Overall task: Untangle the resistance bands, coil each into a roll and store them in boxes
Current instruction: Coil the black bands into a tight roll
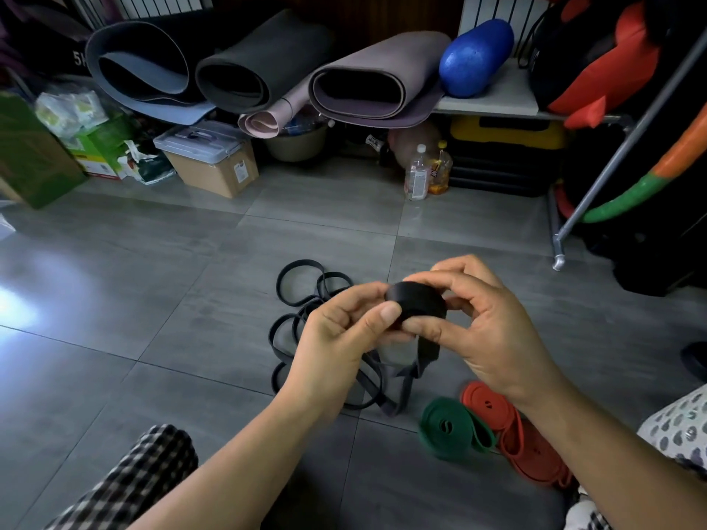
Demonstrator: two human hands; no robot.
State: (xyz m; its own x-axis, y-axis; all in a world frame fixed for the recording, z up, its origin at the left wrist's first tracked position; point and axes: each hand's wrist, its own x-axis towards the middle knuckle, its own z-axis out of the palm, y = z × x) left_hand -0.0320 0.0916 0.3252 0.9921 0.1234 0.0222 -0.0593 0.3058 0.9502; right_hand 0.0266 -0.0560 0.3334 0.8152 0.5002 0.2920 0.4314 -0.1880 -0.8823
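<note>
A wide black resistance band (417, 303) is partly wound into a roll, held above the floor between both hands. My left hand (336, 338) pinches the roll's left side with thumb and fingers. My right hand (486, 323) grips its right side, and the band's loose tail hangs down below the roll. Behind and under my hands, thin black bands (302, 285) lie tangled in loops on the grey tiles. A coiled green band (445, 428) and a coiled red band (487, 405) rest on the floor at the lower right, with more red band trailing past them.
A cardboard box (218, 172) with a clear plastic case on top stands at the back left, beside a green carton (30, 154). Rolled mats (264, 59), a blue foam roller (474, 57), two bottles (419, 174) and a metal rack leg (558, 258) line the back and right.
</note>
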